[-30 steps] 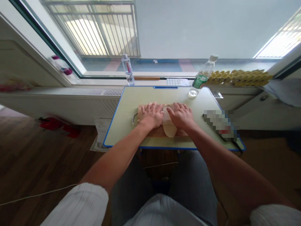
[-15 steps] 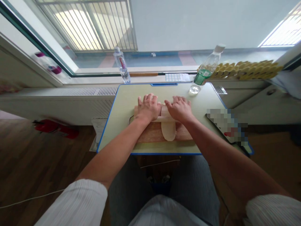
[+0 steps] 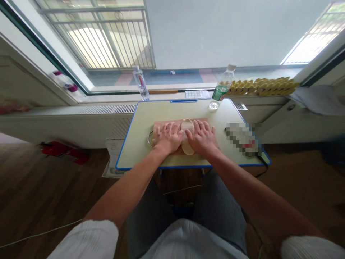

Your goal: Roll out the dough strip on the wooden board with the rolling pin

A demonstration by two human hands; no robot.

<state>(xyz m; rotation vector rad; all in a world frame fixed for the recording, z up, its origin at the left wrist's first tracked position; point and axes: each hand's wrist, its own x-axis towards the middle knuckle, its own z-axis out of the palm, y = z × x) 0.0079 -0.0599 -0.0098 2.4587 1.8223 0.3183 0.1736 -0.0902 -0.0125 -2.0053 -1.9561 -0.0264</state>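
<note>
Two bare hands over a pinkish-brown wooden board [image 3: 156, 126], which lies flat on a pale, smooth table [image 3: 140, 126] trimmed in blue. Board is oblong, grain faint from here; a bent metal handle [image 3: 148, 139] sticks out at its left end, rounded and shiny. Board sits around the table's middle, near edge to near edge, with a band of tabletop left between them.

On it, one strip of dough [image 3: 188, 148]: cream-coloured, thin, matt, long oval, ends rounded. It runs from the board's far edge towards its near edge.

Left hand [image 3: 169, 135]: palm down on the left of the strip, fingers extended and a little parted, pointing to the table's far edge; thumb at the dough's left margin. Right hand [image 3: 203, 135]: same posture on the right, fingers stretched, thumb lying over the dough's right margin. Dough shows in the gap between the hands, beyond and nearer than the thumbs. Neither hand has the strip pinched. Cannot tell what the palms have hold of; their undersides are hidden.

Towards the table's far right corner, a clear plastic bottle [image 3: 221, 90], green label, white cap. By the right edge, a flat oblong object [image 3: 244, 140], too blurred to identify.
</note>
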